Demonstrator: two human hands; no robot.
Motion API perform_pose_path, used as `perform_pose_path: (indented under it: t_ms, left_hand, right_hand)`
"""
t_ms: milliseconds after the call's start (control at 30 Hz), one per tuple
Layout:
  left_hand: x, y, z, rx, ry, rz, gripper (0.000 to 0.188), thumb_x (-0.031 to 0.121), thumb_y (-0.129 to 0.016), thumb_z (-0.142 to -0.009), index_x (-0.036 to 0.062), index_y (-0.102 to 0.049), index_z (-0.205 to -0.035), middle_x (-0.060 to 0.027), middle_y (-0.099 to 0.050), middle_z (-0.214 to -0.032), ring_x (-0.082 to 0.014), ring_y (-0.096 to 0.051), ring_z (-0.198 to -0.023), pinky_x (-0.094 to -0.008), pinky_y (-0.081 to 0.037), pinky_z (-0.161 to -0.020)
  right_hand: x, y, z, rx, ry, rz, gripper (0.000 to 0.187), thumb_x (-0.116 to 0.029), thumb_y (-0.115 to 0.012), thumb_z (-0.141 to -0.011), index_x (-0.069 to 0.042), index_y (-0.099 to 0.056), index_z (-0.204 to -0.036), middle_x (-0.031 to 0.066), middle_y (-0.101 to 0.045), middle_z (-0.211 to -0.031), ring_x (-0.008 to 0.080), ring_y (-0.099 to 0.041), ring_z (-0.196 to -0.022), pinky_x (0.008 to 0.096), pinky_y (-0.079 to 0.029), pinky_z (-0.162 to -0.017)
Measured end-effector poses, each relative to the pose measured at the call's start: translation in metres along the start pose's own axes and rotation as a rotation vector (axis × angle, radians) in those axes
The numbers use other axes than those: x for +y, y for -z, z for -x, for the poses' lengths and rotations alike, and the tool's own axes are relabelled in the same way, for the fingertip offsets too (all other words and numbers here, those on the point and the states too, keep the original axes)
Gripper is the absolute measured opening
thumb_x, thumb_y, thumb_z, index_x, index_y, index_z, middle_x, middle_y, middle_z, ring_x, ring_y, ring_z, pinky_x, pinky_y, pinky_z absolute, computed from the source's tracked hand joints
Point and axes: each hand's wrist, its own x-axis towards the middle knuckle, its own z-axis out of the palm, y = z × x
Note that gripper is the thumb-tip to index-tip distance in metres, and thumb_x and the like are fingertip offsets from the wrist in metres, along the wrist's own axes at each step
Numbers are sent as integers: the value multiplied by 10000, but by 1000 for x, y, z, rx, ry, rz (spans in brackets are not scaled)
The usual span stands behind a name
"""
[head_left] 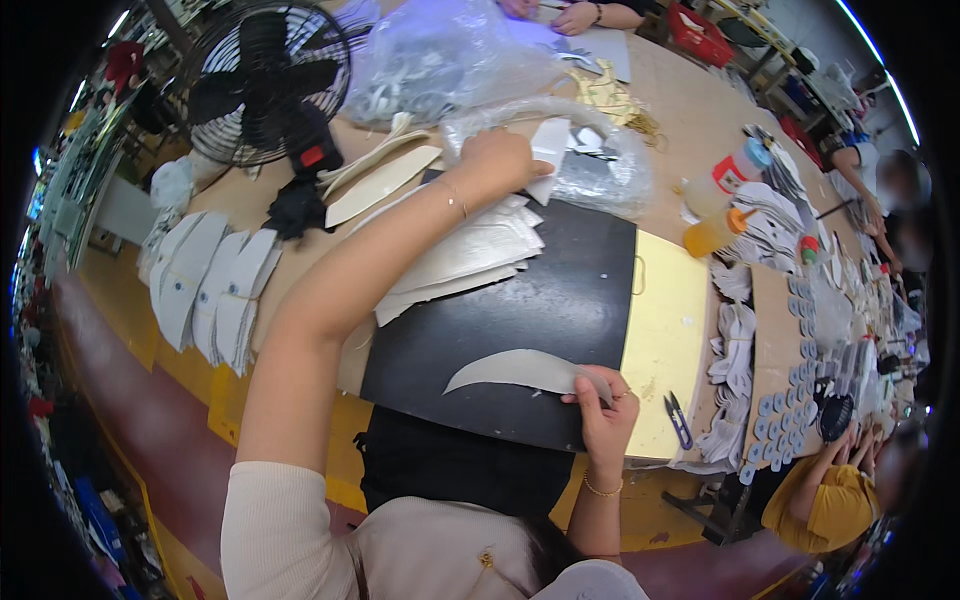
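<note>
My right hand (606, 418) pinches one end of a thin grey crescent-shaped piece (510, 367) between thumb and fingers, just over the near part of a black board (570, 285). My left arm stretches away across the table. At its end, my left hand (498, 160) is closed on a flat white piece (550, 140), beside an opened clear plastic bag (610, 185) with small white and grey pieces in it. Beneath my left forearm, a fanned stack of white cut pieces (470, 250) lies on the board's left part.
Thread snips (678, 420) lie on a yellow sheet (665, 330) at right. Beyond are an orange-filled bottle (715, 232), grey discs (775, 430) and bundled white pieces (735, 350). A black fan (265, 80) stands far left. Another person's hands (575, 18) show at the far edge.
</note>
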Motion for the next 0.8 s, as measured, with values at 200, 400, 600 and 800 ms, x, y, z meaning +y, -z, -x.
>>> perform_pose_path:
  t_ms: [200, 400, 600, 800]
  left_hand:
    - [-1, -8, -37, 113, -107, 181, 385, 331, -774, -815, -27, -703, -937, -180, -698, -863, -281, -706, -843, -385, -542, -721]
    - [68, 45, -5, -134, -204, 903, 357, 96, -666, -888, -65, -580, -1195, -149, -676, -917, -192, -710, -714, -267, -560, -579]
    - [114, 79, 85, -321, -449, 1149, 450, 158, -681, -912, -69, -541, -1274, -141, -668, -1039, -193, -714, -790, -266, -591, -671]
    - [37, 5, 200, -507, 97, 1254, 372, 72, -663, -929, -68, -558, -1257, -140, -662, -1101, -195, -712, -799, -271, -598, -663]
  right_hand:
    - [-1, 1, 0, 5, 25, -69, 121, -67, -664, -936, 36, -690, -995, 79, -706, -837, 107, -658, -696, 237, -514, -665]
    - [-4, 6, -2, -65, 84, -131, 117, -56, -664, -931, 34, -697, -998, 78, -700, -855, 114, -667, -752, 245, -519, -691]
    - [-37, 12, 28, -283, 46, -67, 148, -40, -704, -889, 35, -710, -1017, 112, -722, -929, 132, -688, -777, 261, -540, -683]
    - [-54, 21, 47, -475, -52, 18, 154, -53, -742, -853, -7, -733, -1000, 76, -742, -854, 132, -709, -739, 250, -551, -662]
